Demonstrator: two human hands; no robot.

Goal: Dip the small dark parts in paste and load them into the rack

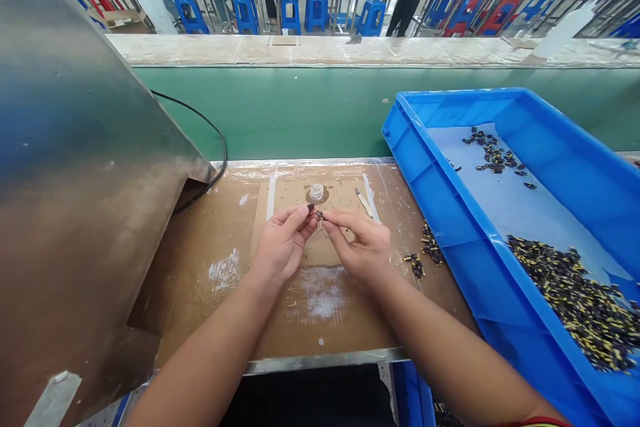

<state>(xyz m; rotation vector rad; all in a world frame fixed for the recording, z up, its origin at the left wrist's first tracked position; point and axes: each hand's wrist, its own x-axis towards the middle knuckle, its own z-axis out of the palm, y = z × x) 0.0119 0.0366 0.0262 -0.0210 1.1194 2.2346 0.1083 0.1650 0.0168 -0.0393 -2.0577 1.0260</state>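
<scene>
Over the cardboard sheet, my left hand (284,242) pinches a small dark piece (311,207) between thumb and forefinger. Close beside it, thumb and fingertips of my right hand (363,243) are closed on a small black-and-yellow part (320,215). The two pieces are almost tip to tip; whether they touch I cannot tell. Just beyond my fingers a small clear round container (317,192) stands on a dark stained patch. A knife with a pale handle (365,203) lies to the right on the cardboard sheet (320,257), which is taped down at its sides.
At right, a large blue bin (450,213) holds many black-and-yellow parts (575,293). Small piles of similar parts (414,265) lie beside it. A big metal housing (85,180) with a black cable (213,125) stands at left. Beyond the green wall (280,110), people work among blue stools.
</scene>
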